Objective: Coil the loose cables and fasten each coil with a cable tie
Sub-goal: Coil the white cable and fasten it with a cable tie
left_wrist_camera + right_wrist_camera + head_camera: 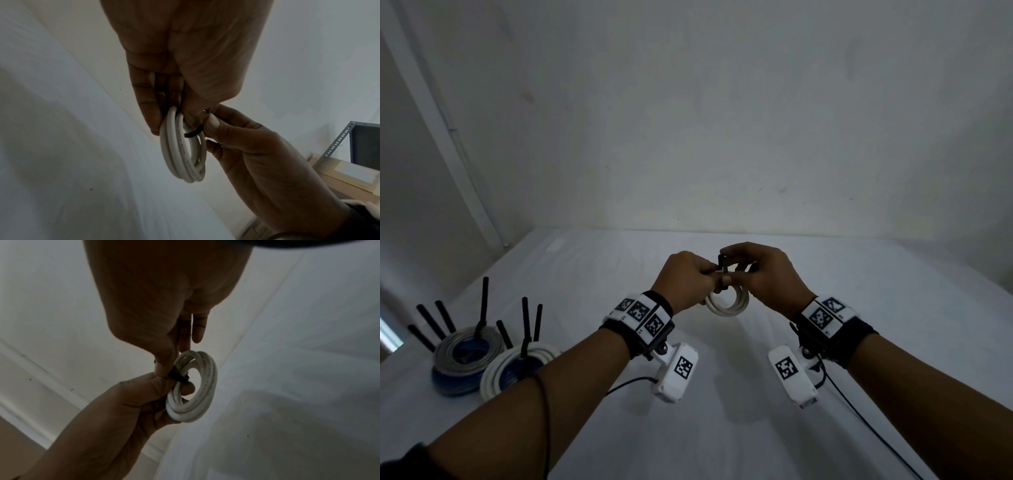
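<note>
white table (pixel 756 428), hands (pixel 722 274) mid-surface

**What things are made of**

The white cable coil (pixel 183 155) looks like smooth, slightly shiny plastic. The black cable tie (pixel 193 133) around it is thin, matt plastic. The table cover (pixel 756 428) is soft white cloth with small wrinkles. On the far right, the shelf post (pixel 337 141) is grey metal with holes.
</note>
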